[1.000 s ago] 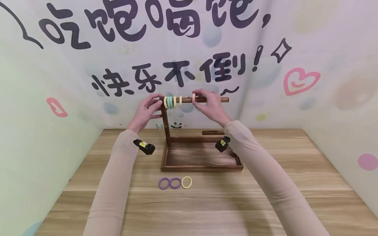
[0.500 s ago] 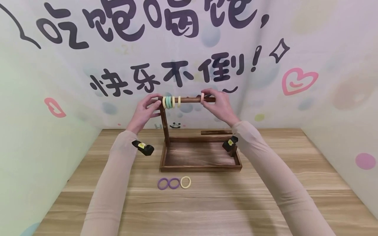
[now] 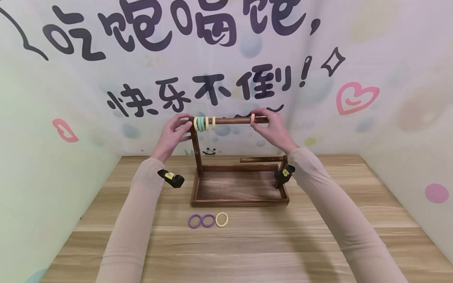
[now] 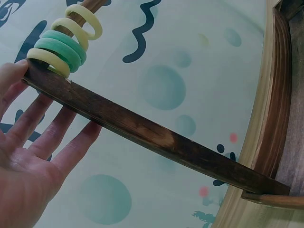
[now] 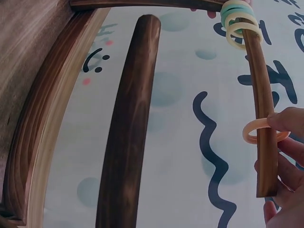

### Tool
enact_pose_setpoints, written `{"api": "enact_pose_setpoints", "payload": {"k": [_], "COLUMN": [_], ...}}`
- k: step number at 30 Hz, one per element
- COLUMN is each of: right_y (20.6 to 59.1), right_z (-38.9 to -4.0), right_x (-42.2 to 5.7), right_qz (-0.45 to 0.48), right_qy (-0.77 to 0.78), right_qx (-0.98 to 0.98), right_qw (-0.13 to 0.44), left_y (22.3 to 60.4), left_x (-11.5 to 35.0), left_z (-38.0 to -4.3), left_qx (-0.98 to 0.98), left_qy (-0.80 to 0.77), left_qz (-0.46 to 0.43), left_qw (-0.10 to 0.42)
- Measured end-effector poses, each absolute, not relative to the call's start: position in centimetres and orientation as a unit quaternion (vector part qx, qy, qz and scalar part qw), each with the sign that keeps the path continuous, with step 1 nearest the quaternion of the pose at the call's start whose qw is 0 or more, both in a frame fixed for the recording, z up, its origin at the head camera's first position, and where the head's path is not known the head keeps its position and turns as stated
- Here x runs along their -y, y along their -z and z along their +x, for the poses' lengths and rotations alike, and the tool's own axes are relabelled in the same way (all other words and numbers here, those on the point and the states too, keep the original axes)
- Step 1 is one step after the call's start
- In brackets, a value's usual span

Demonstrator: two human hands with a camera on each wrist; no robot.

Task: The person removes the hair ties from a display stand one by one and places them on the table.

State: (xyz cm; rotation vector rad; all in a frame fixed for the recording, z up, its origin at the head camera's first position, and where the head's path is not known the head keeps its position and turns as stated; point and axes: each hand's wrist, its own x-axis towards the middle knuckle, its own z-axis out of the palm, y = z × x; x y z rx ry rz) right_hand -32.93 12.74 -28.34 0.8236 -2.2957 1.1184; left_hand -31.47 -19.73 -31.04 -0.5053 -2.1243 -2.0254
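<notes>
A dark wooden stand has a left post (image 3: 196,153) with a long top bar (image 3: 231,120) running right from it. My left hand (image 3: 173,131) holds the post's upper end, thumb near the corner and fingers against its side in the left wrist view. By that end, yellow rings (image 4: 90,21) and teal rings (image 4: 59,47) hang round the bar. Close to the bar's free right end, my right hand (image 3: 274,125) pinches a peach ring (image 5: 246,133) between thumb and fingers. The bar passes through this ring in the right wrist view.
The stand's tray base (image 3: 240,203) sits on the wood-grain table (image 3: 247,251). A lower bar (image 3: 262,159) juts left from the short right post. In front lie two purple rings (image 3: 194,226) and a yellow ring (image 3: 221,225). A printed curtain (image 3: 141,74) hangs behind.
My right hand has moved right along the top bar, taking the peach ring toward the free end. The left hand keeps its hold on the post, and the other rings stay put.
</notes>
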Motion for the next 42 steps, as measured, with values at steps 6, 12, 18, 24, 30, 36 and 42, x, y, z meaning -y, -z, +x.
{"api": "enact_pose_setpoints", "payload": {"k": [6,12,18,24,30,36,42], "right_y": [28.4,28.4,28.4,28.6,28.6,28.8,29.0], "right_z": [-32.9,-32.7,-32.5,-32.5,-32.5,-32.5,-32.1], "right_x": [-13.7,-14.7,-15.8,-16.8,-17.6,-18.5,-19.1], "right_qz": [0.279,0.259,0.248,0.235,0.215,0.204,0.218], "right_qy": [-0.402,-0.411,-0.420,-0.428,-0.431,-0.433,-0.439], "right_qx": [0.841,0.851,0.853,0.850,0.854,0.854,0.844], "right_qw": [0.229,0.202,0.188,0.197,0.199,0.203,0.215], "left_y": [31.0,31.2,31.4,31.4,31.4,31.2,31.2], "left_x": [19.5,19.3,19.3,19.3,19.4,19.4,19.5], "left_z": [-31.5,-31.6,-31.8,-31.7,-31.8,-31.8,-31.6], "left_qx": [0.708,0.708,0.701,0.697,0.699,0.704,0.706], "left_qy": [0.683,0.684,0.691,0.694,0.693,0.689,0.689], "left_qz": [-0.158,-0.157,-0.155,-0.155,-0.152,-0.148,-0.141], "left_qw": [0.084,0.084,0.084,0.086,0.089,0.083,0.079]}}
